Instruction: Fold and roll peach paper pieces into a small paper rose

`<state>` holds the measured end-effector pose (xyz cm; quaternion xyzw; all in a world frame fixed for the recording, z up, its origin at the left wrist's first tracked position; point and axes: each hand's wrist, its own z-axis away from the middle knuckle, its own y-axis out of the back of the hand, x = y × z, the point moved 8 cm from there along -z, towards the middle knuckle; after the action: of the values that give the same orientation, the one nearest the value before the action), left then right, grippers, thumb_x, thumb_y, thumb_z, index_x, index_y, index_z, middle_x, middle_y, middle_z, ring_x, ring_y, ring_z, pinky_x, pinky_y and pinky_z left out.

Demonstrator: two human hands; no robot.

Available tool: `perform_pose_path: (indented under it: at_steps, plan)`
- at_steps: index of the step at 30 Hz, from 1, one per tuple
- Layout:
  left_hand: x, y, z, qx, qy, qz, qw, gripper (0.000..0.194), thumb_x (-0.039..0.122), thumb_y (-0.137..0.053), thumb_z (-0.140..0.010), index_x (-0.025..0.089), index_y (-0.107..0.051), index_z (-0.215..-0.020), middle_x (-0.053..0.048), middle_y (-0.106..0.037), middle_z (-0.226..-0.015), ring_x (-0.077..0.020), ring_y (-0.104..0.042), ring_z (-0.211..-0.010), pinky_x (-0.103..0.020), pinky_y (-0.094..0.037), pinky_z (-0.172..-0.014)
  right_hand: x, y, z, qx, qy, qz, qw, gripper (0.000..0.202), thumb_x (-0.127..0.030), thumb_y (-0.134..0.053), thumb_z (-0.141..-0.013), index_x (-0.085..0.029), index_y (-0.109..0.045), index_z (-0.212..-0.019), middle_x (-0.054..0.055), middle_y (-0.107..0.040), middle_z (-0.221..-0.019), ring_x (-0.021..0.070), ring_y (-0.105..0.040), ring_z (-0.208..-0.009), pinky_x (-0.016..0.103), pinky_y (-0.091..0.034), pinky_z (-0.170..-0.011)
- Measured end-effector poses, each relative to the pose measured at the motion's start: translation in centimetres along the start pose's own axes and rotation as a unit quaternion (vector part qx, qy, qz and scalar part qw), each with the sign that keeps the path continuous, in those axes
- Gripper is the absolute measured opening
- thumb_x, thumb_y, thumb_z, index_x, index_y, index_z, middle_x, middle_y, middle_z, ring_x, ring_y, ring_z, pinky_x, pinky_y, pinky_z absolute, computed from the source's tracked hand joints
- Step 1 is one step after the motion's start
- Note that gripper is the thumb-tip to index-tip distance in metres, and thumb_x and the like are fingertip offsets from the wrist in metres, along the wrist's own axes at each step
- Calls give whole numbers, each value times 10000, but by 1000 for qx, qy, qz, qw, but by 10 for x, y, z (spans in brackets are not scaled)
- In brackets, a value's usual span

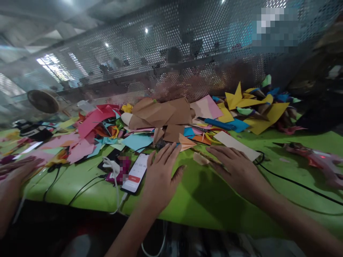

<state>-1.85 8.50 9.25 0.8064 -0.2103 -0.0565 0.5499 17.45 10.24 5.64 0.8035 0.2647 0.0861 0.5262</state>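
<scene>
My left hand hovers palm down over the green table, fingers stretched out and holding nothing. Its edge overlaps the right side of a phone with a lit timer screen. My right hand is stretched out too, with thumb and fingers apart. Close to its fingertips lies a small crumpled tan paper piece; I cannot tell whether the hand touches it. A peach folded paper lies beyond, between both hands. A cream card strip lies just past my right hand.
Coloured paper and brown sheets pile along a perforated metal screen. A blue cutter rests on them. At right is a pink glue gun near a black cable. Another person's hand is at far left.
</scene>
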Motion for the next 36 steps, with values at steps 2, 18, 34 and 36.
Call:
perform_pose_path:
  at_steps: [2,18,34,36]
  plan:
    - [5,-16,-2,-31,-7,19,999,488,388,-462,-981,285,-403,-1455,-37,-493,-1487,-222,-415,-1378,-456,-280,-1130,3,-8,5,-21,-14,3,1000,368,-324,-459,-978,-221,-522,-1326,101,-620,-1294,283,-574,-1153,455,-469,-913]
    - [30,-74,-22,-162,-23,83,983,244,216,-558,-920,274,-678,-1124,-13,-724,-1080,-211,-629,-1058,-370,-490,-887,22,-32,11,-84,-65,43,993,301,-100,-450,-908,-172,-640,-1131,112,-671,-943,263,-643,-867,363,-476,-714]
    - [-14,-63,-85,-74,39,-54,995,582,411,-655,-836,241,-513,-1373,-99,-590,-1318,-320,-489,-1228,-473,-382,-1008,45,18,20,130,-144,-87,977,358,-251,-445,-942,-188,-580,-1268,78,-671,-939,239,-651,-845,343,-493,-705]
    - [-11,-81,-82,-123,18,-76,989,553,416,-657,-831,228,-546,-1339,-109,-632,-1252,-315,-518,-1181,-458,-387,-976,46,18,21,133,-149,-118,973,360,-257,-453,-941,-193,-581,-1271,77,-671,-943,230,-653,-841,333,-502,-710]
